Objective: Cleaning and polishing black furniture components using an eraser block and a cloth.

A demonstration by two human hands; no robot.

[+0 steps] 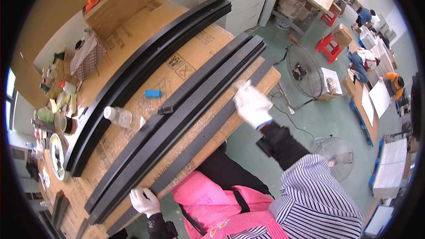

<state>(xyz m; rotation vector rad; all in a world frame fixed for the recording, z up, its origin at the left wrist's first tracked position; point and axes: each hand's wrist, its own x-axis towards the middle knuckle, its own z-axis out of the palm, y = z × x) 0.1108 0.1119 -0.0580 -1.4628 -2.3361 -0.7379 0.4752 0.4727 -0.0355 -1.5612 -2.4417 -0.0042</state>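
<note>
A long flat dark strip [195, 154] lies along the near edge of the cardboard-covered table [104, 148]. My left hand [145, 201], in a white glove, is curled over this strip near its lower left end. Further along, my right hand [252, 104], also gloved, is closed at the strip with its fingertips blurred; whatever they pinch is hidden. Beyond the strip lie two dark, slightly curved bars [177, 119] side by side, with a small black piece [165, 110] on one. A more strongly curved black rail [133, 66] lies farther back.
Between rail and bars are a clear plastic bottle [118, 117] and a blue block [153, 93]. Tools and tape clutter the left side, near a white oval tray [57, 157]. Standing fans [303, 71] and red stools [329, 48] occupy the floor at right, where several people work.
</note>
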